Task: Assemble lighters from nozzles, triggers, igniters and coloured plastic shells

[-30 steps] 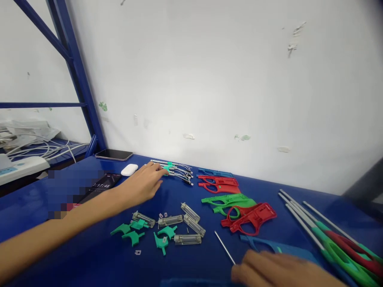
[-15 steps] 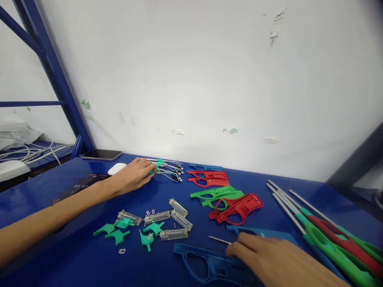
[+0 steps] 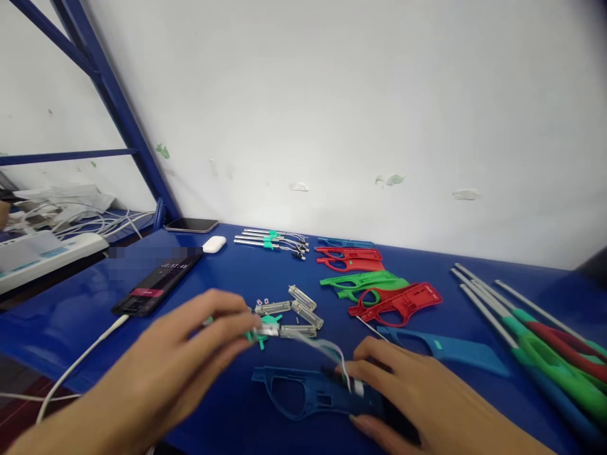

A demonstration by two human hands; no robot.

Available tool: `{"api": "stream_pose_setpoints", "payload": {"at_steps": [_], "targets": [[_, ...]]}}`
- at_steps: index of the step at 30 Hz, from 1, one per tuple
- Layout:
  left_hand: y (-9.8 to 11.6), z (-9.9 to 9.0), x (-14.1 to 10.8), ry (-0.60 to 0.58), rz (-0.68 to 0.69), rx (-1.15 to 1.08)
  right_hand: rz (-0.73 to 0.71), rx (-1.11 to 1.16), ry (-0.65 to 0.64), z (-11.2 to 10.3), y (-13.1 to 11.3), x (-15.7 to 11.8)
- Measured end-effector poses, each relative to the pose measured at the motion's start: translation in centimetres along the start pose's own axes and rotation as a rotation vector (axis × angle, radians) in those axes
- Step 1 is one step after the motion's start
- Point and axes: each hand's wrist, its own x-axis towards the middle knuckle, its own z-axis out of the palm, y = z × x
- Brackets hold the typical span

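Observation:
My left hand [image 3: 203,344] pinches the metal end of a rod assembly [image 3: 269,329], whose white wires trail to the right, blurred. The wires end in a white connector [image 3: 358,387] beside the fingers of my right hand [image 3: 403,385]. That hand is spread, with its thumb and fingers around the right end of a dark blue handle shell [image 3: 303,392] lying on the table; whether it grips the shell or the wires' end is unclear. A thin screwdriver shaft [image 3: 372,327] sticks out past its fingers. Behind my left fingers are green triggers [image 3: 260,341] and clear fuel tanks [image 3: 298,331].
More rod assemblies [image 3: 270,239] lie near the wall. Red shells [image 3: 398,303], green shells [image 3: 365,279] and a blue shell [image 3: 469,354] lie mid-right; assembled lighters [image 3: 554,373] are at far right. A phone [image 3: 159,281] and a white case [image 3: 214,244] sit left.
My left hand has come from the back row toward the front with a rod assembly. My right hand's fingers have spread over the dark blue shell. The view has shifted left.

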Motion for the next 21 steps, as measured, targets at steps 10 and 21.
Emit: {"api": "stream_pose_setpoints", "payload": {"at_steps": [10,21], "targets": [[3.1,2.8,-7.1,-0.214,-0.222,-0.247,0.078,0.227,-0.174,0.8,1.4,-0.9],[2.9,2.0,-7.3,-0.196,-0.224,-0.271,0.064,0.264,-0.215,0.6,1.8,-0.8]]}}
